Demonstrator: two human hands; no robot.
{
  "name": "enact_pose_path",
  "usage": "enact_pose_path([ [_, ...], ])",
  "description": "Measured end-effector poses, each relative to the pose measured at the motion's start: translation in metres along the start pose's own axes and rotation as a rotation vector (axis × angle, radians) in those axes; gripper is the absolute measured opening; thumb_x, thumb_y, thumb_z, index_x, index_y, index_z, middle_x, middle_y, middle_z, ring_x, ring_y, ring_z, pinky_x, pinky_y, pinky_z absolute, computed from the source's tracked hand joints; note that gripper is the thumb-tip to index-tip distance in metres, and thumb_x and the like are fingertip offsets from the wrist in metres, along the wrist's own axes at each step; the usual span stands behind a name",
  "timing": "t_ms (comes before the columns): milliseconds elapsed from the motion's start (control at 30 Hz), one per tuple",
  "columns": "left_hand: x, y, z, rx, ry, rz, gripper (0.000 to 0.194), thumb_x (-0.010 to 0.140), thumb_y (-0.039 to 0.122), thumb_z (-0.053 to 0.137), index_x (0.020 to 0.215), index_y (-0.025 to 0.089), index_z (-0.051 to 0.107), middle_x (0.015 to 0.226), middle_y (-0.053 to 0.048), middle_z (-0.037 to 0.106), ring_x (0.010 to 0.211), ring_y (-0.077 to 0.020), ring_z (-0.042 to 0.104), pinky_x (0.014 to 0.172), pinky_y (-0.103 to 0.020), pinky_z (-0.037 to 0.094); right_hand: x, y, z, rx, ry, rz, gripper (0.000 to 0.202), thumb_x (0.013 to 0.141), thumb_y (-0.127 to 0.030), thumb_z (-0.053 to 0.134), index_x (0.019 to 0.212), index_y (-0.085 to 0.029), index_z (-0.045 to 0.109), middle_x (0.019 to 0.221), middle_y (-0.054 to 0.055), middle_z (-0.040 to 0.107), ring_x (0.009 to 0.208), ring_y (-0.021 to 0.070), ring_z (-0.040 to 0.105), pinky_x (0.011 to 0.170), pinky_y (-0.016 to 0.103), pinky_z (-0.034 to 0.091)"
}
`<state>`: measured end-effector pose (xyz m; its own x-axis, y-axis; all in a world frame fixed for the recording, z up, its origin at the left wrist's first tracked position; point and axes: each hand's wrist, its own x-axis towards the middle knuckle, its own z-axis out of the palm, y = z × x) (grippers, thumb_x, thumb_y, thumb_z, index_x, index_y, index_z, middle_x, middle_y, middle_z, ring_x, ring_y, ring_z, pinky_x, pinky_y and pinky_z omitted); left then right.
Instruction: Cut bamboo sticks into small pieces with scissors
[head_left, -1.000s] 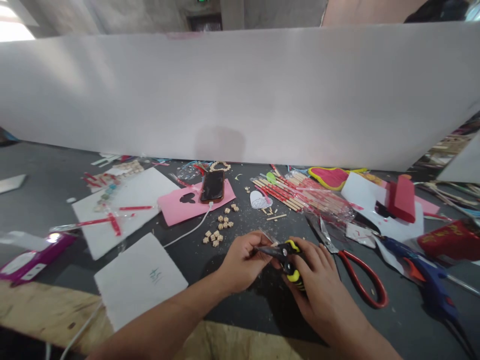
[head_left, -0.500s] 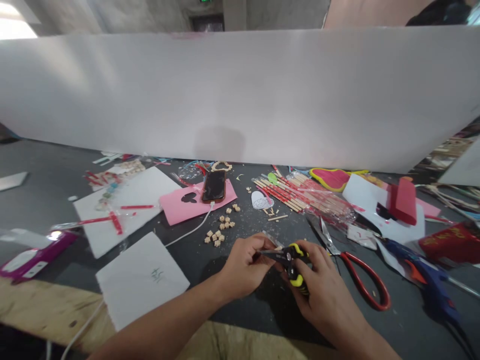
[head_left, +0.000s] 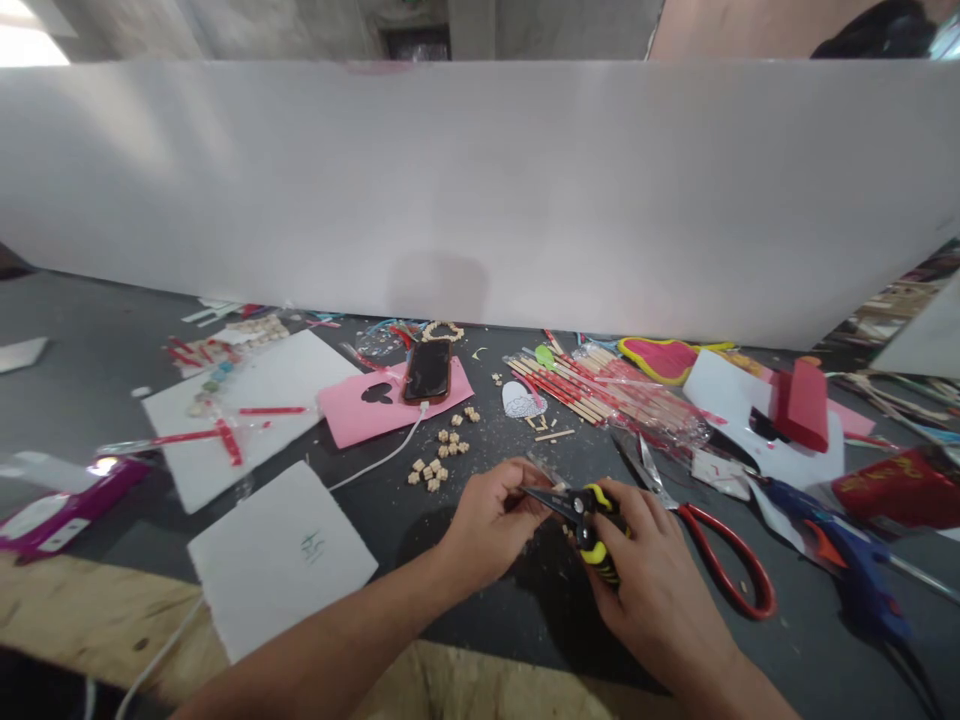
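Left fingers (head_left: 511,476) hide what lies between them; the right edge crops a red packet (head_left: 896,490).

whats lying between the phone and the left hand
In the head view, small pale block-like pieces lie in loose clusters on the dark table between the phone and the left hand.

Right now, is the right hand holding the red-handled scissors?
No, the right hand holds pliers; the red-handled scissors lie beside it.

Head-worn view, facing forward and down, close over tabletop (head_left: 480,618)
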<state>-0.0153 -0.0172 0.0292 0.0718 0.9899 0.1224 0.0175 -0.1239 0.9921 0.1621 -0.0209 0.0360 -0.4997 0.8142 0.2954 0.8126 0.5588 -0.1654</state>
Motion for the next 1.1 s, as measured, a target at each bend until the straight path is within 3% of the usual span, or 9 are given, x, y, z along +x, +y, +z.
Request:
enact_pose_path([
  [133, 0.001, 0.000, 0.000, -0.009, -0.002, 0.001, 0.005, 0.071, 0.015, 0.055, 0.068, 0.014, 0.059, 0.073, -0.003, 0.061, 0.069, -0.0133, 0.061, 0.062, -0.022, 0.047, 0.001, 0.002, 0.002, 0.022, -0.003, -0.028, 0.027, 0.065, -0.014, 0.051, 0.090, -0.019, 0.060, 0.120, 0.011, 0.046, 0.110, 0.0273, 0.040, 0.092, 0.047, 0.034],
  [333, 0.003, 0.002, -0.002, -0.159, -0.101, -0.133, 0.009, 0.070, 0.020, 0.059, 0.065, 0.013, 0.056, 0.060, -0.001, 0.060, 0.055, -0.0109, 0.059, 0.057, -0.021, 0.043, 0.000, 0.003, 0.003, 0.029, -0.030, -0.039, 0.026, 0.065, -0.014, 0.050, 0.089, -0.019, 0.059, 0.129, 0.010, 0.041, 0.113, 0.0275, 0.038, 0.096, 0.049, 0.030],
  [433, 0.004, -0.002, -0.004, -0.293, -0.171, -0.239, 0.016, 0.069, 0.026, 0.063, 0.068, 0.013, 0.054, 0.050, 0.000, 0.059, 0.038, -0.0055, 0.046, 0.040, -0.016, 0.030, -0.001, 0.004, 0.002, 0.051, -0.043, -0.039, 0.028, 0.064, -0.013, 0.050, 0.089, -0.019, 0.060, 0.129, 0.009, 0.041, 0.113, 0.0268, 0.038, 0.095, 0.046, 0.032],
  [533, 0.004, -0.004, -0.006, -0.431, -0.214, -0.320, 0.024, 0.065, 0.030, 0.068, 0.072, 0.013, 0.053, 0.050, -0.001, 0.059, 0.031, -0.0023, 0.033, 0.033, -0.016, 0.015, -0.001, 0.005, 0.001, 0.063, -0.034, -0.054, 0.031, 0.063, -0.012, 0.049, 0.091, -0.019, 0.059, 0.130, 0.008, 0.040, 0.115, 0.0267, 0.037, 0.095, 0.046, 0.033],
  [667, 0.004, 0.000, -0.007, -0.562, -0.330, -0.428, 0.031, 0.062, 0.035, 0.070, 0.069, 0.013, 0.050, 0.046, -0.002, 0.058, 0.028, -0.0011, 0.027, 0.032, -0.016, 0.011, -0.001, 0.005, 0.001, 0.099, -0.033, -0.084, 0.035, 0.062, -0.009, 0.047, 0.093, -0.019, 0.058, 0.127, 0.009, 0.043, 0.114, 0.0253, 0.038, 0.094, 0.044, 0.035],
  [1100, 0.004, -0.001, -0.007, -0.566, -0.336, -0.349, 0.029, 0.066, 0.034, 0.067, 0.072, 0.013, 0.048, 0.052, -0.003, 0.062, 0.029, 0.0009, 0.023, 0.032, -0.015, 0.014, -0.003, 0.001, -0.001, 0.012, 0.045, -0.073, 0.025, 0.063, -0.016, 0.051, 0.085, -0.019, 0.063, 0.108, 0.011, 0.053, 0.102, 0.0257, 0.047, 0.086, 0.041, 0.039],
])
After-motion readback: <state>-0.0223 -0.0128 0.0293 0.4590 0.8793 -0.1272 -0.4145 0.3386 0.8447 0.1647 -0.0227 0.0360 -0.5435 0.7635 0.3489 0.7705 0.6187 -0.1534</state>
